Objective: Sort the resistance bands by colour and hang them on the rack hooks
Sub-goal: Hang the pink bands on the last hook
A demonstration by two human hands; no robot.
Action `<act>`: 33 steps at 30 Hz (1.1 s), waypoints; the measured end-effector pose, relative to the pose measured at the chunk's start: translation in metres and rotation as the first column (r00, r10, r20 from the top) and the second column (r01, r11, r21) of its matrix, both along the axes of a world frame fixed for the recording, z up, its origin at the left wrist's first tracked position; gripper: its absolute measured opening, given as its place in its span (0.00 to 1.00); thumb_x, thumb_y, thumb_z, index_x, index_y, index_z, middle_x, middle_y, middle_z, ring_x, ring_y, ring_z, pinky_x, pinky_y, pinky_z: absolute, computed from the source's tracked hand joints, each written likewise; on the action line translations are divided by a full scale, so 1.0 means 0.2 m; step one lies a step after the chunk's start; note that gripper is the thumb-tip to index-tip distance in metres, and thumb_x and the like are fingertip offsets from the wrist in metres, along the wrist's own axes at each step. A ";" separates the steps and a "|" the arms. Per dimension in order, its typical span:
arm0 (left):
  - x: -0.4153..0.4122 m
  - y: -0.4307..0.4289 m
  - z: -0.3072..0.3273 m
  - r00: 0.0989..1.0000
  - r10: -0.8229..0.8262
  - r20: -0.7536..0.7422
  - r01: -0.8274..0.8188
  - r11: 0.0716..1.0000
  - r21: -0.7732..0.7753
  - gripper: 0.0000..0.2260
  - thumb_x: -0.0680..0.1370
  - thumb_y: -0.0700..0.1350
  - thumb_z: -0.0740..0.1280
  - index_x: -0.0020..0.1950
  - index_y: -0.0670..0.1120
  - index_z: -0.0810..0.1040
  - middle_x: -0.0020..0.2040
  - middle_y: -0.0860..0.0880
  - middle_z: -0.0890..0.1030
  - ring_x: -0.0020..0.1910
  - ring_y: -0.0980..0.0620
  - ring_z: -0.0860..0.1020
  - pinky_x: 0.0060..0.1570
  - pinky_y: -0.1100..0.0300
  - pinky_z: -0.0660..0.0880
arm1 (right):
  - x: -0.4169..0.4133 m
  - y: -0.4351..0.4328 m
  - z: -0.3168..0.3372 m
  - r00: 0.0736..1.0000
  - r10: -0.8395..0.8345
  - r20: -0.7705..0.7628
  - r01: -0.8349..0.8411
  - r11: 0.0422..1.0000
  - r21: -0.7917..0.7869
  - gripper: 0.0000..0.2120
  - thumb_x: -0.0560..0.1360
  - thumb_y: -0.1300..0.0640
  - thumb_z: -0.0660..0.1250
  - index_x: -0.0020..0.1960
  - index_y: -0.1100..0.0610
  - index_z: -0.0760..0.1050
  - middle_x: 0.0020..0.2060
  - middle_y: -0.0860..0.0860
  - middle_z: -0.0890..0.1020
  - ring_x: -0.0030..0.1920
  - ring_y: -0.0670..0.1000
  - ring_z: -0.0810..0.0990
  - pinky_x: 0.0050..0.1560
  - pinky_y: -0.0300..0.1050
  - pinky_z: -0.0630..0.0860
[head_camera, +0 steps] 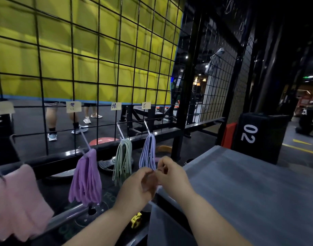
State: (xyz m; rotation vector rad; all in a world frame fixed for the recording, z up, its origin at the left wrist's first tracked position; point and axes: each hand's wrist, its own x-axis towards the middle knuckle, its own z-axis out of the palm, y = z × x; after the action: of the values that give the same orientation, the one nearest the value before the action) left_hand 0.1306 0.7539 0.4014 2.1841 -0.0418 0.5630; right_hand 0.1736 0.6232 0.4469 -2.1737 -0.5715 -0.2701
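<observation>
Currently pink bands (pixel 19 201), purple bands (pixel 86 178), green bands (pixel 123 160) and blue bands (pixel 147 153) hang sorted on the rack hooks (pixel 147 127). Left hand (pixel 138 185) and right hand (pixel 171 173) meet near the blue ones, fingers (pixel 163 162) curled; grip contents blurred, cannot tell. Best: spread any loop wide before hooking.

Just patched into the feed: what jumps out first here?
Sorted bands hang along the wire grid: pink bunch far left, then purple bunch, green bunch, blue bunch. Behind it glows a yellow padded wall. In the foreground the left hand and right hand meet below the blue bunch, both curled; any hold is too blurred to tell.
</observation>
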 end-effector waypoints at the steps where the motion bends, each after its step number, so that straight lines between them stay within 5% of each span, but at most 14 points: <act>1: -0.01 0.01 0.01 1.000 0.016 0.006 -0.016 1.000 0.009 0.17 0.70 0.48 0.75 0.52 0.63 0.73 0.48 0.59 0.80 0.47 0.62 0.79 0.48 0.61 0.77 | 0.00 0.01 0.01 1.000 -0.004 -0.002 0.004 1.000 -0.013 0.10 0.74 0.61 0.63 0.37 0.52 0.65 0.42 0.50 0.81 0.36 0.50 0.74 0.41 0.48 0.76; 3: -0.02 0.03 0.03 0.999 0.034 0.034 -0.034 0.999 0.005 0.17 0.70 0.46 0.74 0.53 0.61 0.74 0.45 0.60 0.80 0.44 0.63 0.79 0.47 0.60 0.78 | 0.01 0.03 0.03 1.000 -0.007 0.016 0.008 0.999 -0.039 0.11 0.74 0.61 0.64 0.37 0.51 0.65 0.36 0.49 0.76 0.35 0.47 0.71 0.38 0.44 0.72; 8: -0.07 0.09 0.11 0.998 0.048 0.035 -0.050 0.996 0.067 0.14 0.69 0.46 0.74 0.50 0.59 0.76 0.42 0.59 0.80 0.40 0.62 0.77 0.40 0.62 0.76 | 0.03 0.07 0.09 0.997 0.022 0.080 -0.017 0.998 -0.062 0.07 0.73 0.60 0.65 0.39 0.51 0.71 0.44 0.50 0.74 0.40 0.48 0.72 0.36 0.36 0.66; 14: -0.14 0.18 0.20 0.998 0.050 -0.045 -0.049 0.998 0.027 0.13 0.68 0.43 0.73 0.48 0.53 0.74 0.45 0.55 0.78 0.44 0.55 0.77 0.44 0.57 0.74 | 0.01 0.16 0.16 0.993 0.116 -0.037 -0.115 0.993 0.008 0.06 0.70 0.55 0.67 0.35 0.50 0.72 0.39 0.47 0.77 0.39 0.48 0.76 0.41 0.45 0.75; 19: -0.21 0.27 0.28 0.996 0.040 -0.084 -0.049 0.993 -0.104 0.12 0.73 0.42 0.70 0.48 0.57 0.72 0.44 0.53 0.82 0.45 0.53 0.80 0.46 0.55 0.77 | -0.03 0.25 0.24 0.962 0.260 -0.083 -0.253 0.964 0.085 0.07 0.69 0.54 0.70 0.36 0.50 0.72 0.33 0.45 0.76 0.37 0.46 0.74 0.39 0.44 0.71; 28: -0.44 0.47 0.44 0.984 0.177 0.013 -0.160 0.921 -0.354 0.08 0.79 0.38 0.63 0.45 0.49 0.79 0.39 0.56 0.82 0.40 0.58 0.76 0.41 0.67 0.71 | -0.14 0.49 0.34 0.759 0.619 -0.202 -0.516 0.761 0.393 0.09 0.67 0.58 0.69 0.33 0.52 0.70 0.28 0.46 0.71 0.30 0.45 0.69 0.31 0.39 0.65; 33: -0.56 0.56 0.47 0.960 0.279 0.003 -0.261 0.902 -0.345 0.09 0.78 0.40 0.62 0.46 0.53 0.77 0.34 0.53 0.75 0.36 0.55 0.71 0.37 0.62 0.66 | -0.21 0.62 0.36 0.678 0.697 -0.234 -0.556 0.694 0.458 0.12 0.71 0.61 0.71 0.33 0.52 0.71 0.28 0.47 0.74 0.28 0.46 0.70 0.28 0.39 0.65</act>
State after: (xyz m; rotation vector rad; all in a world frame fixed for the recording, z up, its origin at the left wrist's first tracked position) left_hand 0.0185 0.8651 0.4959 1.8442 0.3153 0.7256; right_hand 0.1317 0.7478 0.5195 -1.4889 -0.9311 0.4222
